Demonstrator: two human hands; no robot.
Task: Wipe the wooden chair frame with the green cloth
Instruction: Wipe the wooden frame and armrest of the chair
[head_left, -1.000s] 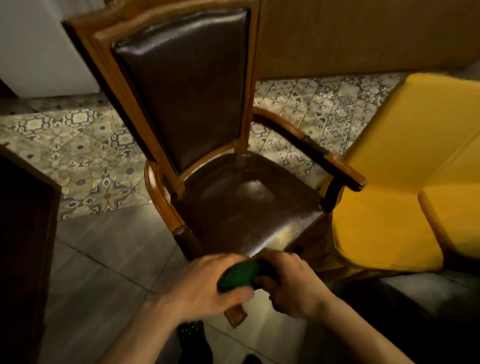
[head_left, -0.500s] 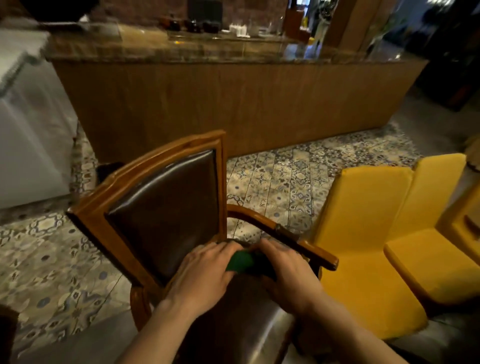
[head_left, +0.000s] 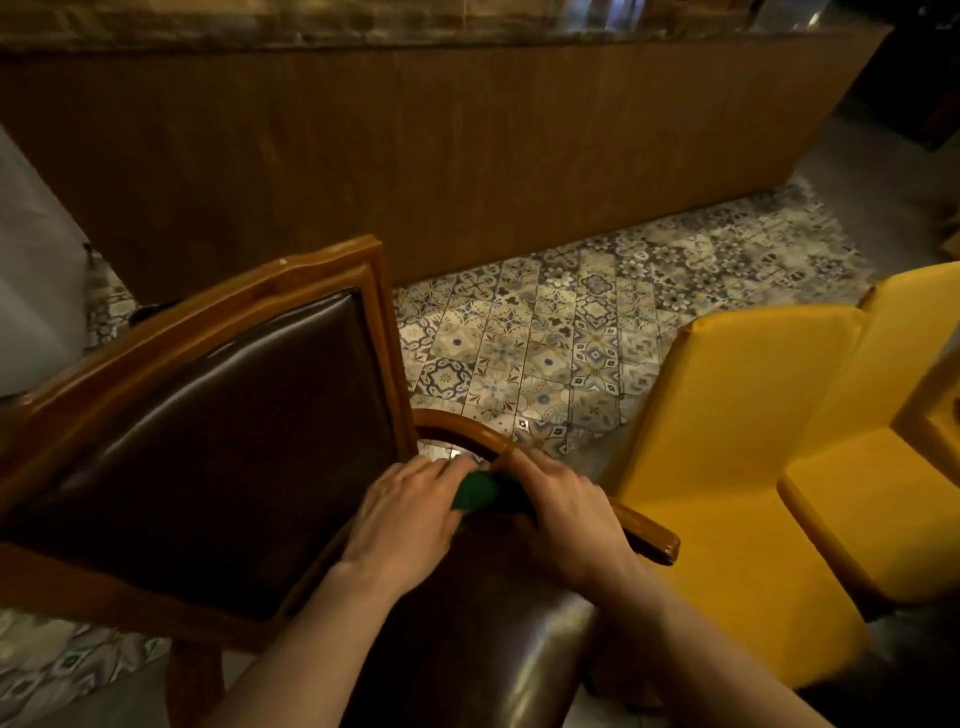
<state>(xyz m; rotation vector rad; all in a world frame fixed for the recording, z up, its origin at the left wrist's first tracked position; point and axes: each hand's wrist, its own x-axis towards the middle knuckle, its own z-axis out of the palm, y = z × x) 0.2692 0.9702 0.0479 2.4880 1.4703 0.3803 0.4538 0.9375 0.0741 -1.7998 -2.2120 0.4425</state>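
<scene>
Both hands, left hand (head_left: 402, 512) and right hand (head_left: 563, 514), gripped the cloth (head_left: 478, 492) between them at the armrest (head_left: 644, 530); wiping looked underway, next likely a stroke along it.

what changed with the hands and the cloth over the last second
Both hands, the left hand and the right hand, carried the green cloth from in front of the seat's front edge up to the right armrest near the backrest. The head camera tilted up. Unchanged: both hands keep hold of the bunched cloth, and the yellow chairs stay put.
</scene>
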